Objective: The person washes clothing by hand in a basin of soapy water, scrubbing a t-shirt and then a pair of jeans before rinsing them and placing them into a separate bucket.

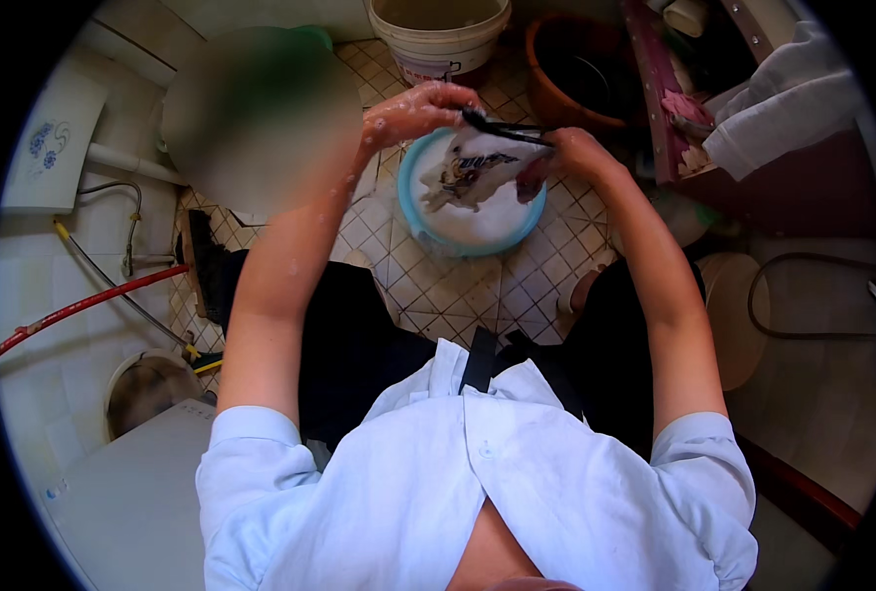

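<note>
A light-blue plastic basin (410, 199) full of white suds (475, 221) stands on the tiled floor before me. Above and partly in it hangs a wet pale garment (486, 164) with a dark printed design. A black band (508, 131), apparently the garment's edging, runs between my hands. My left hand (427, 111), dotted with suds, pinches its left end over the far rim. The right end is in the grip of my right hand (580, 154), whose fingertips are partly hidden. A dark reddish patch (531, 179) hangs below that hand.
Beyond the basin stand a white bucket (442, 44) and a brown tub (556, 96) holding something dark. A maroon cabinet (785, 192) with a grey cloth (785, 103) over it is on the right. A red hose (91, 306) crosses the left side. A blurred patch hides the upper left.
</note>
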A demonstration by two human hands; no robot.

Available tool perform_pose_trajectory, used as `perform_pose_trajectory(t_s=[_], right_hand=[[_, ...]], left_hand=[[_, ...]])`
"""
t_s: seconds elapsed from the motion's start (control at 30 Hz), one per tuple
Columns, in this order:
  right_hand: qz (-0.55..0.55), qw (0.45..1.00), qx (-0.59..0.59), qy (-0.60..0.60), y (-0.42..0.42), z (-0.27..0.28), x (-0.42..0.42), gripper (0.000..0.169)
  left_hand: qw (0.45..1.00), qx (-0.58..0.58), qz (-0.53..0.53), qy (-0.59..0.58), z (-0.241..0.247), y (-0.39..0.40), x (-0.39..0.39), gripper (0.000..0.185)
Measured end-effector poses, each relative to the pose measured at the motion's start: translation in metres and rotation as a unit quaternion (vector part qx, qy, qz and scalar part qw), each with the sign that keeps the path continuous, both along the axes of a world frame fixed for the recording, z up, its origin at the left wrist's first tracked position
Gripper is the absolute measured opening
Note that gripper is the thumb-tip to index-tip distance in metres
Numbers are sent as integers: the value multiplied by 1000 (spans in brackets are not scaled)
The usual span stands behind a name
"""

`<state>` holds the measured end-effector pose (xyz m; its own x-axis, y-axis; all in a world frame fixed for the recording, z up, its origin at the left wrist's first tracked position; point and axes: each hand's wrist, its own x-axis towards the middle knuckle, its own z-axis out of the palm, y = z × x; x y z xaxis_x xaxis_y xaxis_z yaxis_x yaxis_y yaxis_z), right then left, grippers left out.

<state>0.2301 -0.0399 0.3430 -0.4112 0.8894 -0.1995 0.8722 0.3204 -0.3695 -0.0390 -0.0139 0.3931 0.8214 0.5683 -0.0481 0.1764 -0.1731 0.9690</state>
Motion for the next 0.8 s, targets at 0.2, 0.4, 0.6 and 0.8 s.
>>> perform_pose_trajectory(t_s=[0.2, 0.4, 0.6, 0.8], right_hand=[[-41, 996, 41, 75, -12, 26, -3, 37], [-52, 959, 267, 83, -7, 38, -8, 33], [-138, 905, 22, 403, 11, 48, 9, 19], [-178, 649, -199, 712, -4, 37, -16, 14]], left_hand=[[863, 381, 16, 330, 17, -10, -12, 9], [841, 435, 138, 290, 16, -11, -13, 17], [911, 277, 183, 243, 13, -4, -22, 39], [967, -129, 194, -100, -25, -19, -21, 50]])
